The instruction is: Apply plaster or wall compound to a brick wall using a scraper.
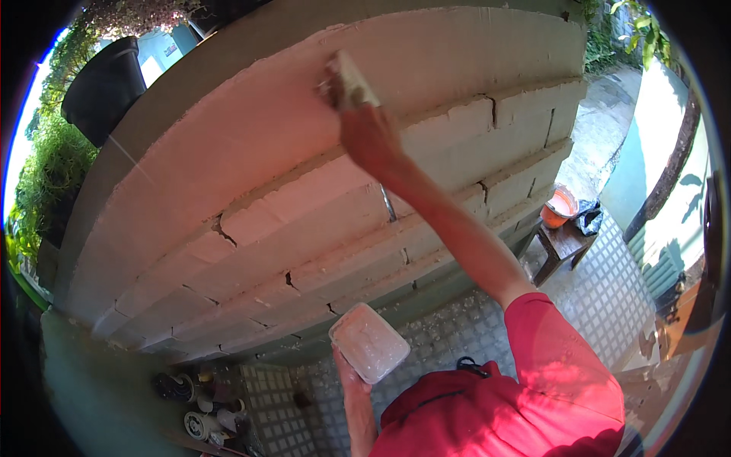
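Holding, right hand: right hand (371,137) closed round a wide brush (353,82), arm stretched out.
Brush: at the wall, just below its top edge; bristles blurred, can't tell if they touch.
Left hand: left hand (351,374) gripping a square tub (369,343) from its lower left side; finger detail mostly hidden.
Tub: round-cornered, pale pinkish, white specks; held out in front of the shirt, well apart from the brush.
Wall: pale wall (251,137), stepped in long ledges, several dark cracks along the ledge edges; grey-green band along the top edge.
Pot: black pot (105,91) at the left end of the wall's top edge, green plants (65,156) beside it.
Stool: wooden stool (565,242) past the wall's right end. Orange bucket (560,208) at its far left corner, black bag (589,218) at far right, just beside the bucket.
Floor: tiled floor (601,278), grey and white.
Clothing: red shirt (560,358), short sleeves.
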